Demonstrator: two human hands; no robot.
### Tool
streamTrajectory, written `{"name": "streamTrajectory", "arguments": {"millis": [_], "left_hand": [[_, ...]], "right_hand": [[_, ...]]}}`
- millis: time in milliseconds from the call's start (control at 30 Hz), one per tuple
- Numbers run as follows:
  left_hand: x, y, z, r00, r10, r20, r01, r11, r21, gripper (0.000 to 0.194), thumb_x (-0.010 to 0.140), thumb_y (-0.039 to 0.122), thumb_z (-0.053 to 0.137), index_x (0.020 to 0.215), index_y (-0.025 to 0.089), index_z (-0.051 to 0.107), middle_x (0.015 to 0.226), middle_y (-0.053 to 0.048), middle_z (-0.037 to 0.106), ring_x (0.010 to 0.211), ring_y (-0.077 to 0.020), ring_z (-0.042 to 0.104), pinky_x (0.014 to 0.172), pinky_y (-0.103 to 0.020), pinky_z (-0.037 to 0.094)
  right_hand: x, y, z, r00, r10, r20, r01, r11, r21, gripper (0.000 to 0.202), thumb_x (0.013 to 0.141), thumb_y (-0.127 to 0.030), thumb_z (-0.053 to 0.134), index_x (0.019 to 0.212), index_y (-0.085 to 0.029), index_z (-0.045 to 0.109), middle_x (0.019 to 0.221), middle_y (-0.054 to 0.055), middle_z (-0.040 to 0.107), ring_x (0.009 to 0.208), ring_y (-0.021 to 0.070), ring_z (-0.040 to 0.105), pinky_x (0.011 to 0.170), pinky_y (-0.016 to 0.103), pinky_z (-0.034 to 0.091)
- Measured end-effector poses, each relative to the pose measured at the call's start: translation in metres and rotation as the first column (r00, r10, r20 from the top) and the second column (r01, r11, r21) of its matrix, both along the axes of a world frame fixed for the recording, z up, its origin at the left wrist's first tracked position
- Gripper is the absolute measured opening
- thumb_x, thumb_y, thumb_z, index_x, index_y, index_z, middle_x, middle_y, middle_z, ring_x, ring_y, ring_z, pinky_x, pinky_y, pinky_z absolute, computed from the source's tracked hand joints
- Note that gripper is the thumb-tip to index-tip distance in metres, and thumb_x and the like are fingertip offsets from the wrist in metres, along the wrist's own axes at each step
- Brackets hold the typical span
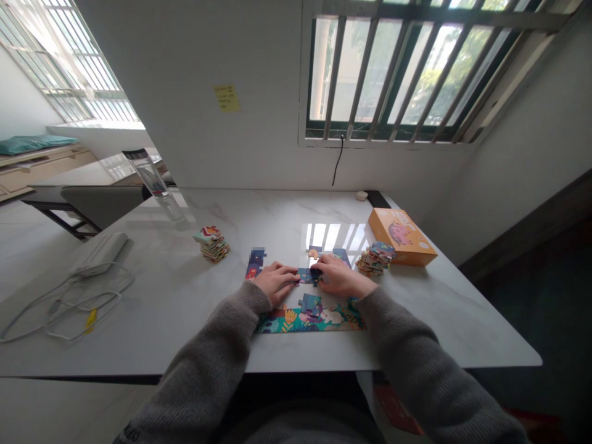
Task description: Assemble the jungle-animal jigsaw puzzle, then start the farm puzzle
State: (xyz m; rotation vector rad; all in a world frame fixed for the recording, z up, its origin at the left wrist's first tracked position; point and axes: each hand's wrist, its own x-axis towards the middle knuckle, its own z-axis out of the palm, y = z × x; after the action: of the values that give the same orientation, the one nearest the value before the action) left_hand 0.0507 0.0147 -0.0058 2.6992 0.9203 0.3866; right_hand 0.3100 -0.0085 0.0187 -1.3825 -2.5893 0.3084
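A partly assembled jigsaw puzzle [289,319] lies on the white table, its near strip joined and showing plants and a white rabbit. My right hand [340,276] pinches a dark blue puzzle piece [315,273] against the middle pieces [304,275]. My left hand [277,282] lies palm down to the left, fingers stretched out, with the fingertips touching the left end of those middle pieces. Past my hands are a dark corner piece [257,256], a piece with an orange shape [314,251] and a blue piece [341,254]. A loose-looking blue piece [309,303] rests above the near strip.
Stacks of puzzle pieces stand at left [213,244] and right [375,258], the right one by an orange box [401,236]. A clear bottle [147,172] stands at the far left edge. A white device [100,254] with a looped cable [69,338] lies on the left.
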Motion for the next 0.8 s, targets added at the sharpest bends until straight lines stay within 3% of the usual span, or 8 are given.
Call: {"name": "streamTrajectory", "arguments": {"millis": [233,567,800], "left_hand": [[0.001,-0.001,0.001,1.0,0.012,0.011,-0.012,1.0,-0.008,0.034,0.098,0.032,0.048,0.124,0.025,0.068,0.137,-0.004,0.062,0.112,-0.0266,0.051,0.102,-0.048,0.046],[0.001,-0.001,0.0,0.999,0.023,0.024,-0.023,1.0,-0.014,0.031,0.098,0.032,0.05,0.123,0.028,0.068,0.136,-0.003,0.063,0.113,-0.0261,0.051,0.103,-0.047,0.045],[0.001,-0.002,0.001,1.0,0.021,0.018,-0.02,1.0,-0.014,0.032,0.098,0.032,0.048,0.123,0.027,0.068,0.136,-0.003,0.063,0.112,-0.0261,0.051,0.103,-0.047,0.045]], "right_hand": [[-0.001,-0.004,0.003,0.995,0.024,-0.096,-0.024,1.0,0.003,0.049,0.075,-0.007,0.063,0.123,-0.019,0.06,0.113,0.01,0.053,0.102,0.0218,0.054,0.091,0.032,0.045],[0.002,-0.005,0.002,0.983,0.059,-0.173,-0.062,0.998,-0.01,0.055,0.075,-0.007,0.065,0.127,-0.022,0.057,0.118,0.01,0.057,0.111,0.0255,0.049,0.099,0.039,0.044],[0.0,-0.002,-0.007,0.993,0.048,-0.104,-0.045,0.998,0.034,0.044,0.08,-0.011,0.064,0.123,-0.021,0.06,0.112,0.009,0.057,0.107,0.0247,0.051,0.096,0.038,0.045]]}}
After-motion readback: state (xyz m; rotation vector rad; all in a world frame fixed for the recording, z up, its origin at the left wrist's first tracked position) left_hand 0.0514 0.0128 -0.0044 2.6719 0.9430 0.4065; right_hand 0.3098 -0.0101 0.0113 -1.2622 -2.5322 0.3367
